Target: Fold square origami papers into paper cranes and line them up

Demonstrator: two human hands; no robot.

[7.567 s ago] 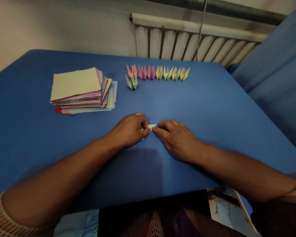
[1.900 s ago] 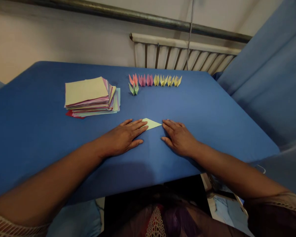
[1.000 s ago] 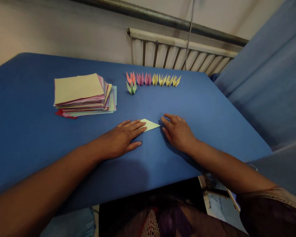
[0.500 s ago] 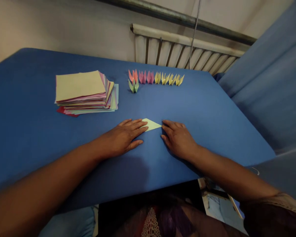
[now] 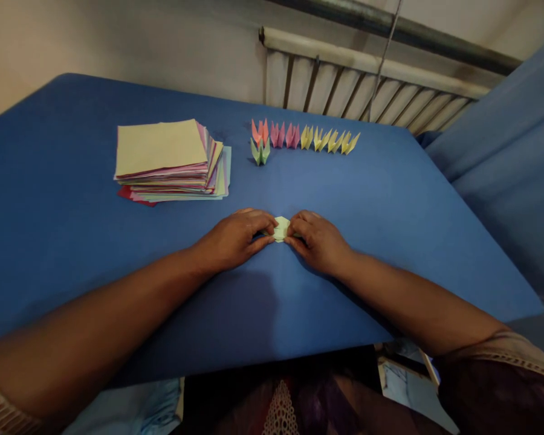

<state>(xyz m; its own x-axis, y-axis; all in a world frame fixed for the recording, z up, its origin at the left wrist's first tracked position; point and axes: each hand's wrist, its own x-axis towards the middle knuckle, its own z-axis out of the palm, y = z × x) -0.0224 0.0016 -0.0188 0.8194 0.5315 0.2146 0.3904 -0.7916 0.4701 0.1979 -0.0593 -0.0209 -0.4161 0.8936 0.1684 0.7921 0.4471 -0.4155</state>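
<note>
Indoor room, looks like a home, can't confirm: ribbed off-white metal radiator (image 5: pixel 344 54) and round grey pipe (image 5: pixel 421 35) run along beige wall (image 5: pixel 163 54); draped blue fabric (image 5: pixel 512 169) hangs beside blue-topped table (image 5: pixel 390 199).

Counted on one blue table (image 5: pixel 367 205): four yellow, pointed folded-paper figures (image 5: pixel 321 141), two pink folded-paper figures (image 5: pixel 277 136), one orange folded-paper figure (image 5: pixel 260 132) and one light green folded-paper figure (image 5: pixel 260 154), eight altogether. One thick stack of multicoloured rectangular paper sheets (image 5: pixel 161 150), too tightly layered to count singly. One bare left hand (image 5: pixel 238 238), one bare right hand (image 5: pixel 321 243), one small pale green folded paper (image 5: pixel 281 229), one cream ribbed radiator (image 5: pixel 326 51).
</note>
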